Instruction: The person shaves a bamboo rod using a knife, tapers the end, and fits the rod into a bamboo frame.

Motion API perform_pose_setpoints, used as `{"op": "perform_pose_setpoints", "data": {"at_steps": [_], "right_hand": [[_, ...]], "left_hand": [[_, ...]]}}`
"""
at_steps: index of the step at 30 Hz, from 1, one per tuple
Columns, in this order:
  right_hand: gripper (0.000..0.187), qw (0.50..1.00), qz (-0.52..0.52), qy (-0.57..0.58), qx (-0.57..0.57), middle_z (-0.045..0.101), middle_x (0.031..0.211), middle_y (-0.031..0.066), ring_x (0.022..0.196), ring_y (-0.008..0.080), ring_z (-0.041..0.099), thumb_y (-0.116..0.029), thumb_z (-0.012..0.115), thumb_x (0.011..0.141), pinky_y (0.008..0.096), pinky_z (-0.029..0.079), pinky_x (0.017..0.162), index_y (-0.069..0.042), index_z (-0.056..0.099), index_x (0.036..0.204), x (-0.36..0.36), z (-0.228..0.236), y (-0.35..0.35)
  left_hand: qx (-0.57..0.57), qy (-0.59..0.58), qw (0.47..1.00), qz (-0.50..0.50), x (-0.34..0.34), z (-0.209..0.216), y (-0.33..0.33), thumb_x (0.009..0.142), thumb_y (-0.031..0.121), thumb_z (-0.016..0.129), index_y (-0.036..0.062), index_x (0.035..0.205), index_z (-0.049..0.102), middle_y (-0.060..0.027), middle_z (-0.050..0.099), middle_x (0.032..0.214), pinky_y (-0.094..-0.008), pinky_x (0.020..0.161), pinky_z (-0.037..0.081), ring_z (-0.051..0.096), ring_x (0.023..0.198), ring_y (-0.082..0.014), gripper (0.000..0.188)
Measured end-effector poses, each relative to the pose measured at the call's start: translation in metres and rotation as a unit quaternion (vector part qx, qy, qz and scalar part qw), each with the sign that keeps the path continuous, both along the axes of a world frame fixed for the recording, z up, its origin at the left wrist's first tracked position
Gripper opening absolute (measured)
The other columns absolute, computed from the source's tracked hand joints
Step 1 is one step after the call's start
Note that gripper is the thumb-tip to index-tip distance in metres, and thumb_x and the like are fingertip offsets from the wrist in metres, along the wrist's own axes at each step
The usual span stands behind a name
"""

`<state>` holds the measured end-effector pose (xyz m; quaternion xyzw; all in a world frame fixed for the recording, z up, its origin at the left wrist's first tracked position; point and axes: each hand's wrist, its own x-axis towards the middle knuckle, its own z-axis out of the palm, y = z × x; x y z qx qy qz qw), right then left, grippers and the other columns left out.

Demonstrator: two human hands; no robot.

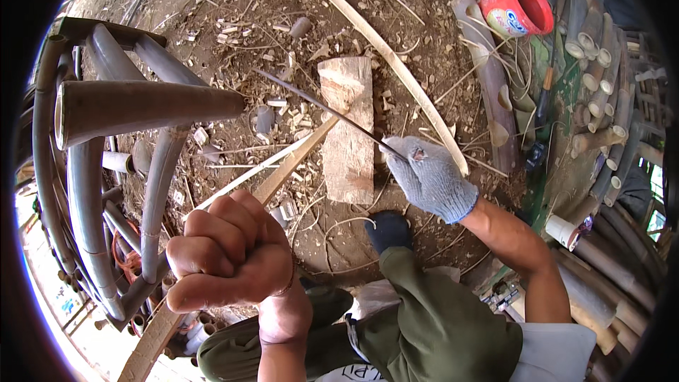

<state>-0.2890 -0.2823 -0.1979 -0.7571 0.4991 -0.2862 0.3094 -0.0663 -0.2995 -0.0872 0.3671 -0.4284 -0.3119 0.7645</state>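
Left hand (pixel 228 255): strip (pixel 286 170) | right hand (pixel 430 178): slim tool (pixel 311 100) | red tub (pixel 502 10): lettered

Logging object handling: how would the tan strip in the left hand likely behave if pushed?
The tan strip is probably light, being so narrow. It looks fairly stiff, running nearly straight beyond the left hand, though its length may let it flex. Its flat face suggests sliding rather than rolling.

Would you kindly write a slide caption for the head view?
Left hand grips a tan strip as the gloved right hand holds a blade-like tool over a wooden block.
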Motion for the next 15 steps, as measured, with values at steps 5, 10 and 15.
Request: {"op": "perform_pose_setpoints", "data": {"at_steps": [5, 10, 15], "right_hand": [[0.041, 0.929, 0.056, 0.314, 0.186, 0.066, 0.071, 0.0213, 0.067, 0.0377, 0.068, -0.032, 0.04, 0.103, 0.0476, 0.057, 0.061, -0.003, 0.065, 0.091, -0.025, -0.049, -0.012], [0.025, 0.998, -0.002, 0.004, 0.055, 0.067, 0.084, 0.0191, 0.074, 0.0381, 0.065, -0.023, 0.055, 0.099, 0.0438, 0.052, 0.065, -0.001, 0.067, 0.101, -0.002, 0.002, -0.012], [0.031, 0.984, -0.165, -0.004, 0.062, 0.071, 0.093, 0.0183, 0.082, 0.0315, 0.07, -0.02, 0.06, 0.094, 0.0386, 0.056, 0.074, -0.001, 0.066, 0.118, -0.029, 0.008, 0.005]], "left_hand": [[0.008, 0.0, 1.0, -0.017, 0.003, 0.001, -0.003, 0.102, 0.06, 0.038, 0.0189, 0.065, 0.023, 0.0052, 0.023, 0.058, -0.0217, 0.041, 0.016, 0.016, 0.046, -0.0054, 0.058], [0.006, 0.001, 1.0, 0.023, 0.002, 0.002, -0.004, 0.102, 0.06, 0.038, 0.0193, 0.065, 0.023, 0.0058, 0.024, 0.057, -0.0202, 0.04, 0.017, 0.018, 0.045, -0.005, 0.058], [0.147, -0.253, 0.954, -0.066, -0.013, -0.048, -0.046, 0.098, 0.034, 0.059, 0.0023, 0.128, 0.05, -0.017, 0.058, 0.123, -0.0465, 0.098, 0.051, 0.059, 0.112, -0.026, 0.044]]}}
